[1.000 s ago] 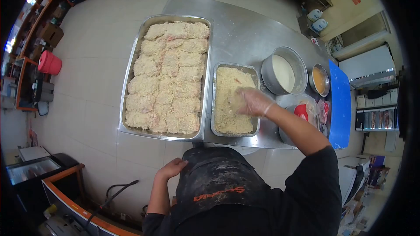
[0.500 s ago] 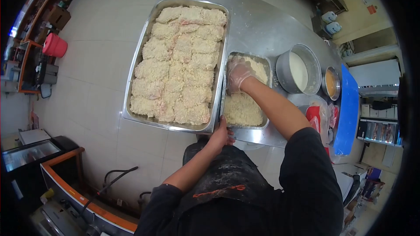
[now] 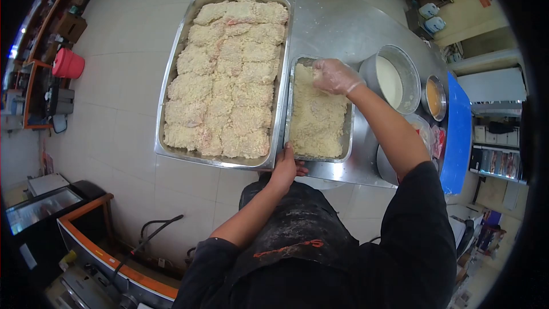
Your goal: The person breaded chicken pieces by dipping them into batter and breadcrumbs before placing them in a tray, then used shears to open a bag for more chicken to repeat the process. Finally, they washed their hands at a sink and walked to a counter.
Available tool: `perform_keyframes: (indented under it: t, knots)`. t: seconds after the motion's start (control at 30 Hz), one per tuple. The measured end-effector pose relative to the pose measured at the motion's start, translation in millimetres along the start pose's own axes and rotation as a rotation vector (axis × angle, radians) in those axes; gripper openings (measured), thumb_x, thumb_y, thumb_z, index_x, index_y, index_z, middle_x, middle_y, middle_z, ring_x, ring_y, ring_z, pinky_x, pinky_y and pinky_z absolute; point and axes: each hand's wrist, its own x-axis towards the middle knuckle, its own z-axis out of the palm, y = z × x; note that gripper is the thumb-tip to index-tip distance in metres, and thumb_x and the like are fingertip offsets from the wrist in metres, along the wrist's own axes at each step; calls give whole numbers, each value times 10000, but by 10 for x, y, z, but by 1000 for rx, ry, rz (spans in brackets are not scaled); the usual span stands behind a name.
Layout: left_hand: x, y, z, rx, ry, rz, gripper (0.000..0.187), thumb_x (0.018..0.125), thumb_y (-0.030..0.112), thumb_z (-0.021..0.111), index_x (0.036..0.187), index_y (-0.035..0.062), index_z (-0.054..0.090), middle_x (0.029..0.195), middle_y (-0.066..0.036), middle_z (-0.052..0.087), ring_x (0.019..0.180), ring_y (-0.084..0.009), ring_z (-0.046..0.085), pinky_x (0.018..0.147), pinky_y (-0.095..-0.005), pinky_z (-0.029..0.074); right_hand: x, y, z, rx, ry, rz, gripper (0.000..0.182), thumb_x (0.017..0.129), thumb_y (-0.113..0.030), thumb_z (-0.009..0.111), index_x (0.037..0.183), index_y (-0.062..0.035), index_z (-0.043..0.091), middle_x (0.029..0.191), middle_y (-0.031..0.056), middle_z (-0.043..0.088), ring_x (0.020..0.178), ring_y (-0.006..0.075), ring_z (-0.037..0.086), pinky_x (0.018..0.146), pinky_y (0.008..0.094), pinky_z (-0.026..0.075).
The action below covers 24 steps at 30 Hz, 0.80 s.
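Observation:
My right hand (image 3: 337,78), in a clear plastic glove, is over the far right corner of a small metal tray (image 3: 349,137) of pale crumbs (image 3: 317,117). Its fingers are curled together with crumbs at the tips; how much they hold is hidden. My bare left hand (image 3: 286,170) grips the small tray's near left corner, thumb on the rim and fingers below the edge. Left of it, touching or nearly so, lies a large deep metal tray (image 3: 163,137) with rows of crumb-coated pieces (image 3: 229,74), pinkish in spots, perhaps raw meat.
A deep round pan (image 3: 372,74) of white liquid (image 3: 389,83) stands right of the crumb tray. Beyond it are a metal bowl (image 3: 426,100) of orange-brown contents and a blue board (image 3: 456,137). Plastic bags (image 3: 436,143) lie nearby. The steel table (image 3: 326,17) ends near my body.
My right hand has lifted from the crumbs at the tray's left side and moved right. The crumbs look more level. My left hand stays at the tray corner. The whole view has shifted slightly.

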Motion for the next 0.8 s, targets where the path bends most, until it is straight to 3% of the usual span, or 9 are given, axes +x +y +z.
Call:
perform_keyframes:
  t: [0.07, 0.17, 0.27, 0.37, 0.4, 0.5, 0.6, 0.7, 0.8]
  knots:
    - [43, -44, -25, -6, -33, 8, 674, 1050, 577, 293, 1347, -12, 428, 975, -180, 616, 734, -259, 687, 654, -354, 548, -210, -14, -28, 58, -39, 17, 340, 869, -271, 638, 1130, -56, 681, 1061, 235, 699, 1014, 368, 681, 906, 451, 530]
    - [100, -83, -55, 21, -46, 5, 673, 1051, 575, 301, 1358, -13, 415, 963, -178, 617, 717, -252, 678, 634, -350, 543, -620, -250, 49, 168, 34, 243, 456, 895, -305, 624, 1210, 24, 634, 1131, 306, 653, 1106, 434, 629, 970, 440, 489]
    - [178, -151, -78, 53, -11, 18, 671, 1051, 572, 313, 1363, -14, 413, 937, -172, 616, 689, -244, 665, 615, -352, 540, -1053, -182, 995, -276, 578, 36, 633, 944, -341, 552, 1379, 113, 476, 1386, 355, 494, 1357, 462, 439, 1147, 465, 332]
    - [177, -136, -97, 105, -11, 23, 675, 1051, 570, 324, 1364, -22, 408, 906, -164, 612, 664, -236, 653, 595, -344, 537, -1313, -463, 1067, -254, 343, 42, 740, 940, -356, 520, 1441, 162, 350, 1500, 363, 349, 1442, 492, 283, 1209, 512, 196]
    - [178, -137, -105, 114, -13, 32, 678, 1050, 573, 324, 1361, -24, 410, 900, -161, 612, 658, -231, 650, 589, -337, 534, -1271, -440, 1082, -278, 352, 101, 788, 945, -401, 513, 1480, 137, 297, 1526, 340, 321, 1469, 455, 247, 1220, 514, 162]
    - [160, -126, -116, 141, -14, 56, 684, 1048, 579, 326, 1346, -30, 421, 882, -152, 612, 641, -218, 643, 573, -319, 526, -1019, -351, 841, -215, 409, 158, 819, 966, -471, 465, 1491, 131, 282, 1541, 327, 315, 1484, 433, 231, 1229, 493, 155]
    - [133, -96, -104, 162, -16, 77, 678, 1048, 580, 327, 1312, -31, 451, 863, -142, 611, 625, -204, 633, 560, -307, 517, -716, -189, 640, -38, 141, 272, 854, 984, -540, 394, 1510, 118, 257, 1577, 303, 272, 1509, 401, 186, 1241, 458, 136]
    - [121, -118, -106, 162, 8, 90, 664, 1050, 577, 325, 1267, -30, 483, 849, -133, 611, 615, -197, 625, 557, -307, 512, -477, 26, 724, -38, 251, 323, 866, 997, -567, 344, 1526, 107, 225, 1602, 284, 230, 1521, 382, 157, 1251, 423, 114]
    - [124, -110, -81, 209, 30, 90, 649, 1051, 574, 324, 1219, -26, 505, 847, -128, 612, 611, -197, 619, 553, -310, 508, -511, -54, 841, -210, 174, 240, 892, 990, -588, 357, 1531, 106, 213, 1607, 283, 218, 1524, 387, 139, 1253, 418, 100]
